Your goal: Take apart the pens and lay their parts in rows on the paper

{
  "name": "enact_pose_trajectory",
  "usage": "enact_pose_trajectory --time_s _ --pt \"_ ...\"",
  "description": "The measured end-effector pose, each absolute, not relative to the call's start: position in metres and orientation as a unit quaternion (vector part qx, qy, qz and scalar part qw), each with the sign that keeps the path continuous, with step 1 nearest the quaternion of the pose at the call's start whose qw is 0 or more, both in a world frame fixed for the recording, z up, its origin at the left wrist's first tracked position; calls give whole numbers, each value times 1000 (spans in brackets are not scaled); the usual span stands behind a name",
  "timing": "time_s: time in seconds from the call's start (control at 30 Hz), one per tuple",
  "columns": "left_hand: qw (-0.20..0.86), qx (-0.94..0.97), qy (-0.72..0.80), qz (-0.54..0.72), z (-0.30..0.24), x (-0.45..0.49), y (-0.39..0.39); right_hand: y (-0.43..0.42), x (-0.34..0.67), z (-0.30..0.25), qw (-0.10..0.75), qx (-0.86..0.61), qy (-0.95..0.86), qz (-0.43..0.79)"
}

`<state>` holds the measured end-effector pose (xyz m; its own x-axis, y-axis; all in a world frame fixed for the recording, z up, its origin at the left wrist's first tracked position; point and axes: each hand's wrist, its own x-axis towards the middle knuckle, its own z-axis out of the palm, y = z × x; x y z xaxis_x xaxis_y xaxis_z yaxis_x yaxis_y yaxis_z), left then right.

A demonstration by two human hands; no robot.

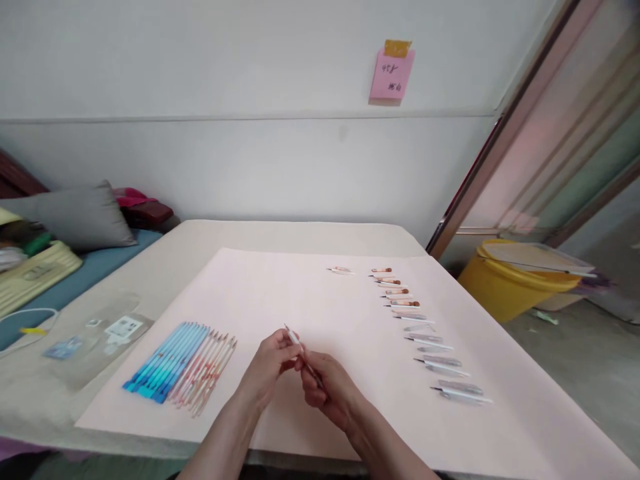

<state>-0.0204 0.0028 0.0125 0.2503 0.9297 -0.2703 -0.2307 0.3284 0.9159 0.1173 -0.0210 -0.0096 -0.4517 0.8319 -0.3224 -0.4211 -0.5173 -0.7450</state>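
Over the middle of the table, my left hand (276,363) and my right hand (327,387) come together around a slim white pen (293,337). Its narrow tip points up and to the left, and its dark rear end (315,377) shows by the right fingers. Both hands are closed on it, the fingers hiding its middle. To the left lies a row of blue pens (170,360), beside a row of white-and-red pens (205,370). Several small groups of slim white pens (445,365) form a column on the right, some with a brown-tipped piece (400,291).
A pale pink sheet (280,287) covers much of the table (200,233). Clear plastic bags (105,333) lie at the left. Beyond are a grey cushion (85,213) and a white cable (30,313). A yellow bin (505,280) stands at the right, and a pink note (391,75) hangs on the wall.
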Motion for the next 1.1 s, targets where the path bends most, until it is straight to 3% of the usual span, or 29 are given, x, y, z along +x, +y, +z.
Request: enact_pose_trajectory --time_s 0.1,0.33,0.47,0.63,0.8,0.97,1.1 --pt "717 308 406 475 9 -16 0 -22 116 -7 395 -354 -283 799" --pt "657 303 464 510 1 -16 0 -27 106 -2 393 -489 -428 651" --pt "716 243 398 519 6 -17 1 -25 106 -2 400 -503 -405 650" --pt "638 317 500 493 6 -19 2 -26 110 1 387 -499 -419 652" --pt "703 262 428 504 5 -20 3 -26 113 6 395 -509 -411 645" --pt "633 299 510 500 2 -23 4 -26 116 11 391 -499 -416 653" --pt "689 247 448 514 3 -22 5 -25 117 10 388 -505 -414 651"
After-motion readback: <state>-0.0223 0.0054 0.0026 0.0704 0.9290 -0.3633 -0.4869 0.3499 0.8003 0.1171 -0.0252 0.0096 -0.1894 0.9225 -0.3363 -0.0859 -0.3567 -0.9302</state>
